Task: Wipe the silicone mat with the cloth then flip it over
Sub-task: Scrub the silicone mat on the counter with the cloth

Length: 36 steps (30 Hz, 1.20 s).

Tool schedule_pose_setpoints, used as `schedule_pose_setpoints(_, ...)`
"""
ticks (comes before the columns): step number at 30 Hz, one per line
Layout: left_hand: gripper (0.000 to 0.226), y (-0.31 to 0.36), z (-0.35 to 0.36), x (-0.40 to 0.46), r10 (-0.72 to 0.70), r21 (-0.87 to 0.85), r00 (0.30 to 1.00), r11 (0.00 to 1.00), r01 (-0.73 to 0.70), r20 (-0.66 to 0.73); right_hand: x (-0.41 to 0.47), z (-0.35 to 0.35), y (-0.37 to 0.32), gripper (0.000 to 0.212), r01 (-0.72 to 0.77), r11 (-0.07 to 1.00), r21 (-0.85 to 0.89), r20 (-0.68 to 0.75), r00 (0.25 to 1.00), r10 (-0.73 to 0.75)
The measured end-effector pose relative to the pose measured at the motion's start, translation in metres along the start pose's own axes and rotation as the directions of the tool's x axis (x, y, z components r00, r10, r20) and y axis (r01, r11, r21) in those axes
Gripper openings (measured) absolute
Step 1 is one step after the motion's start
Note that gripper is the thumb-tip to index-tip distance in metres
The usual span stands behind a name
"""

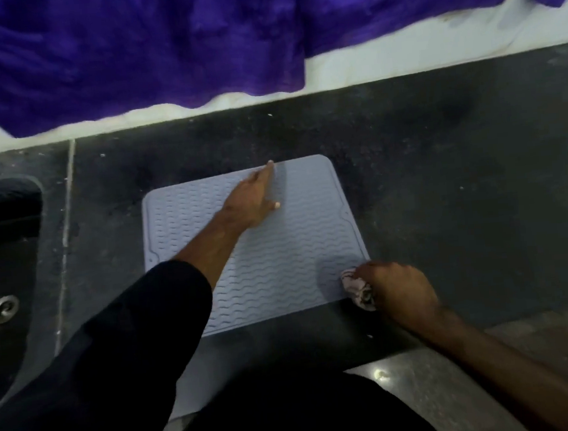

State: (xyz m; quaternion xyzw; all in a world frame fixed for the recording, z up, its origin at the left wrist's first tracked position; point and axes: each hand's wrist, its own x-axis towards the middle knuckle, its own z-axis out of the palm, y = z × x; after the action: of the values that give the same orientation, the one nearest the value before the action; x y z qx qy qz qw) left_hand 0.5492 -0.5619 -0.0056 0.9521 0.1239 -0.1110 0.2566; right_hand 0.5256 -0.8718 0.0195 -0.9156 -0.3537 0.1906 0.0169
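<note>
1. A pale blue-grey silicone mat (pixel 271 250) lies flat on a dark stone counter (pixel 425 170), its wavy ribbed face up. Its near edge sits close to the counter's front edge.
2. The left hand (pixel 254 200) reaches across the mat from the near left. Its fingers are straight and lie flat on the mat near the far edge, with the forefinger tip almost at the far rim and the thumb spread out to the right. It presses down on the mat and grips nothing.
3. The left arm wears a dark sleeve (pixel 132 329) that covers the near left corner of the mat.
4. The right hand (pixel 397 291) is at the mat's near right corner. Its fingers are curled tight round a small bunched cloth (pixel 358 287), whitish with darker marks.
5. The cloth sticks out from the left side of the fist and rests on the mat just inside that corner, while most of the hand itself lies over the counter beside the mat.
6. The two hands are well apart, one at the far middle of the mat and the other at its near right corner.
7. A dark sink (pixel 5 271) is set into the counter to the left, with a metal drain (pixel 4 307) showing in it.
8. A purple fabric (pixel 160 44) hangs over the white wall (pixel 366 69) behind the counter.
</note>
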Motion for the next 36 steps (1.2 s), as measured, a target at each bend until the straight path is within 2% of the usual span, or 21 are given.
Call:
schedule_pose_setpoints(3, 0.075, -0.058, -0.021, -0.033, -0.084, -0.030, 0.994, 0.996, 0.082, -0.071, 0.021, -0.025, -0.016, 0.026, -0.012, 0.998, 0.060, -0.001, 1.000, 0.012)
schedule_pose_setpoints(8, 0.063, -0.149, -0.052, -0.092, -0.246, 0.002, 0.954, 0.968, 0.250, -0.170, 0.064, -0.052, -0.085, 0.016, 0.078, 0.985, 0.157, -0.007, 0.997, -0.078)
schedule_pose_setpoints(11, 0.062, -0.178, -0.062, -0.116, -0.271, -0.039, 0.942, 0.963, 0.268, -0.197, 0.096, -0.057, -0.140, 0.011, 0.152, 0.956, 0.251, -0.023, 0.988, -0.151)
schedule_pose_setpoints(14, 0.065, -0.196, -0.067, -0.130, -0.271, -0.119, 0.942, 0.960, 0.252, -0.195, 0.131, -0.052, -0.192, 0.012, 0.255, 0.930, 0.263, -0.100, 0.967, -0.236)
schedule_pose_setpoints(17, 0.072, -0.204, -0.073, -0.133, -0.263, -0.149, 0.950, 0.959, 0.239, -0.170, 0.165, -0.049, -0.232, 0.026, 0.329, 0.929, 0.172, -0.165, 0.939, -0.302)
schedule_pose_setpoints(20, 0.079, -0.205, -0.083, -0.127, -0.246, -0.105, 0.950, 0.968, 0.229, -0.191, 0.195, -0.048, -0.264, 0.037, 0.353, 0.932, 0.077, -0.187, 0.924, -0.334)
schedule_pose_setpoints(27, 0.084, -0.200, -0.092, -0.108, -0.192, -0.083, 0.978, 0.979, 0.185, -0.087, 0.234, -0.038, -0.303, 0.032, 0.344, 0.925, -0.163, -0.175, 0.912, -0.371)
schedule_pose_setpoints(30, 0.087, -0.208, -0.093, -0.102, -0.193, -0.075, 0.978, 0.979, 0.187, -0.076, 0.243, -0.030, -0.308, 0.030, 0.314, 0.927, -0.203, -0.164, 0.923, -0.349)
schedule_pose_setpoints(33, 0.088, -0.216, -0.097, -0.098, -0.155, -0.065, 0.987, 0.986, 0.152, -0.044, 0.251, -0.012, -0.310, 0.032, 0.346, 0.906, -0.243, -0.160, 0.907, -0.389)
schedule_pose_setpoints(36, 0.085, -0.221, -0.102, -0.091, -0.119, 0.043, 0.993, 0.992, 0.119, 0.002, 0.255, -0.002, -0.311, 0.033, 0.343, 0.894, -0.288, -0.165, 0.902, -0.400)
